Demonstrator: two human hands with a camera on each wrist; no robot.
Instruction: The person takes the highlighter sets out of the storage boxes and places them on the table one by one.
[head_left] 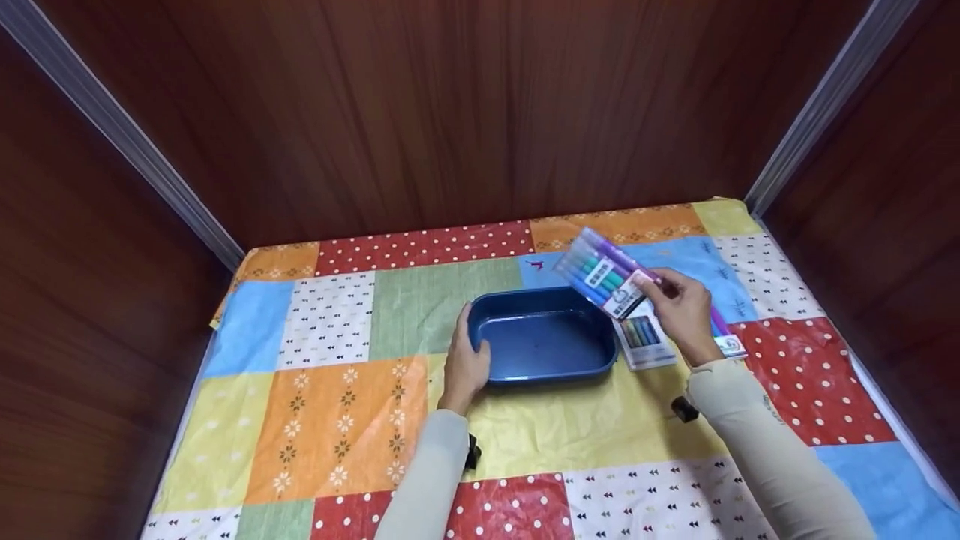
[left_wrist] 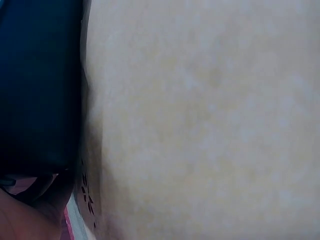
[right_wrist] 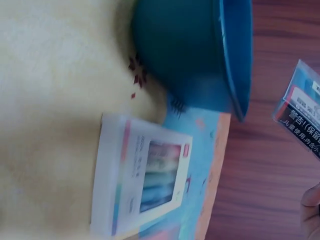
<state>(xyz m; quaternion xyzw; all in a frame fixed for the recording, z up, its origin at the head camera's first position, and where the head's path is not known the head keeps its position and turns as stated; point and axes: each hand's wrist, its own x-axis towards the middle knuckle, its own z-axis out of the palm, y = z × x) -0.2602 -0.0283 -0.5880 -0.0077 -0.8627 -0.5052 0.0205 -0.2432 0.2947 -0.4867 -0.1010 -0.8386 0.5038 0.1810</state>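
Note:
A dark blue plastic basin (head_left: 540, 337) with rounded corners stands on the table, nothing inside it. My left hand (head_left: 466, 367) grips its left side, thumb at the rim and fingers along the outer wall; the left wrist view shows part of that hand (left_wrist: 30, 217) beside the dark wall. Above the basin's right rim, my right hand (head_left: 681, 307) pinches a clear pack of marker pens (head_left: 600, 274) by its labelled end. The pens are purple, green and blue, and the pack is tilted. Only a corner of the pack (right_wrist: 305, 110) and some fingers (right_wrist: 311, 207) show in the right wrist view.
A white box with a window showing coloured sticks (head_left: 645, 341) lies just right of the basin. Behind my right wrist lies a partly hidden purple item with a white label (head_left: 730, 345). A patchwork cloth (head_left: 337, 427) covers the table; brown wood-grain panels (head_left: 420, 112) enclose it.

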